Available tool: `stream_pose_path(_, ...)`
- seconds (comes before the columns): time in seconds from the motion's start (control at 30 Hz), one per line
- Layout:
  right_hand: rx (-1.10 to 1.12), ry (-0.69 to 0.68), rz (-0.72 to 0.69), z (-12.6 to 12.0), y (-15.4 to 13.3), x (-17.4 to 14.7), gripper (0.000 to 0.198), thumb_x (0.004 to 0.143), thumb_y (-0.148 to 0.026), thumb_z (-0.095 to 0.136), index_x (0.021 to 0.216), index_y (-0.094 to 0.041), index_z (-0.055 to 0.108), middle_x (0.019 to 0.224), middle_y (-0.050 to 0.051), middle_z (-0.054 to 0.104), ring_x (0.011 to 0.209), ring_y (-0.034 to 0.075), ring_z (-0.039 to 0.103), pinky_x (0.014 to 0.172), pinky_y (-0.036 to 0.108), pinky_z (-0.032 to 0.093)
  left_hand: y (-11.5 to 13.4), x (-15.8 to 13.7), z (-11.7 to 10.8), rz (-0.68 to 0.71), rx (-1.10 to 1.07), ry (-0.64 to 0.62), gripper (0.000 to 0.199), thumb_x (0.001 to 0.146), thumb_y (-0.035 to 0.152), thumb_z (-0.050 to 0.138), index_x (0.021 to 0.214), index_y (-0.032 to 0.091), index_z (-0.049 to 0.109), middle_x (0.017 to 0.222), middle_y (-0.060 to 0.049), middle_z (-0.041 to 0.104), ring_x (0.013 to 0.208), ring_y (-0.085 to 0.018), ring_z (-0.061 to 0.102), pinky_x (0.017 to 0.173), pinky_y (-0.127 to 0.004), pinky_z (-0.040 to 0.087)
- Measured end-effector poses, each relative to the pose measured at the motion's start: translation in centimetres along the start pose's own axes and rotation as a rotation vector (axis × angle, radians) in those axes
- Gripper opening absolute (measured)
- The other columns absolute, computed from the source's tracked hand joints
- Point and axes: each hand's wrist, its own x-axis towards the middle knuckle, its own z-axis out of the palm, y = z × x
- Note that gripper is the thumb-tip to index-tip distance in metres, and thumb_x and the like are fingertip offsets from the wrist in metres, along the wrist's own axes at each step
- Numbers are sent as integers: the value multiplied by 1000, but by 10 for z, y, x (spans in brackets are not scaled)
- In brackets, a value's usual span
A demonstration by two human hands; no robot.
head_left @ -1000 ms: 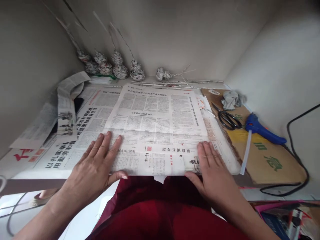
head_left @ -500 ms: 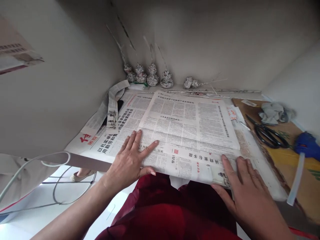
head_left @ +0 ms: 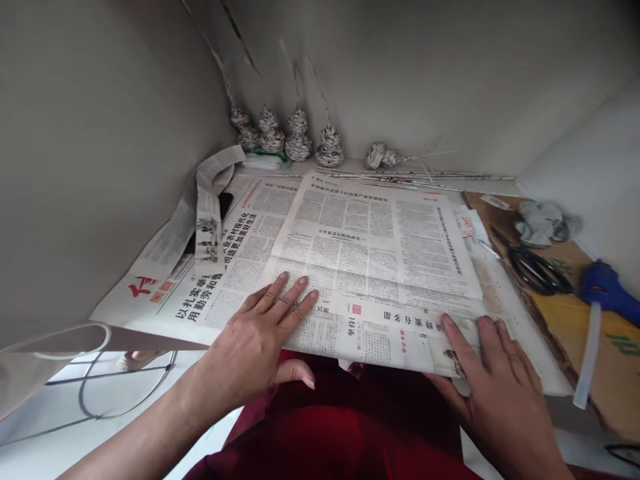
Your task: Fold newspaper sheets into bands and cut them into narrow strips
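Spread where the table meets the person's lap, as both palms face down on it, a printed newspaper sheet (head_left: 360, 260) lies flat over another newspaper (head_left: 235, 267), with faint creases running across it. Beneath them is a table (head_left: 155, 339) with a brown front edge. Curled paper strips (head_left: 207, 220) lie on the left; to the right, black scissors (head_left: 537, 270), a crumpled grey cloth (head_left: 543, 223) and a blue glue gun (head_left: 610, 287) rest by or on flattened cardboard (head_left: 613, 393). Thin paper rods (head_left: 445, 179) lie along the back. Four woven gourd shapes (head_left: 299, 141) stand near the grey wall (head_left: 425, 73), and a fifth gourd (head_left: 383, 156) lies on its side. The left hand (head_left: 263, 333) has its fingers extended, unclenched, on the sheet, thumb stretched past the near edge. The right hand (head_left: 500, 373) presses straight, loosely parted fingers near the sheet's right corner, its thumb lower, partly hidden; whether that thumb touches paper, I cannot tell.
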Motion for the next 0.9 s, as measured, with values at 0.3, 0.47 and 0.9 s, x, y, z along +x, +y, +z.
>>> stream_pose_path(0.3,-39,-64,6,-9,-1,3,83,96,-40,57,163,-31,9,171,14,3,148,51,26,110,71,35,-32,5,-8,93,-154,88,52,97,52,54,138,20,60,146,-8,58,142,-33,46,97,-45,52)
stream_pose_path(0.47,-2,-109,14,-14,-5,5,85,95,-37,59,163,-34,8,172,11,2,149,50,22,112,70,32,-52,7,-7,127,-259,88,34,100,27,55,133,21,63,145,-4,61,142,-26,47,102,-41,50)
stream_pose_path(0.9,1,-168,103,-27,-17,2,84,96,-48,58,163,-33,11,171,13,5,152,46,17,115,67,30,-68,4,4,191,-329,85,40,99,27,57,139,25,57,146,-2,60,142,-25,46,102,-41,47)
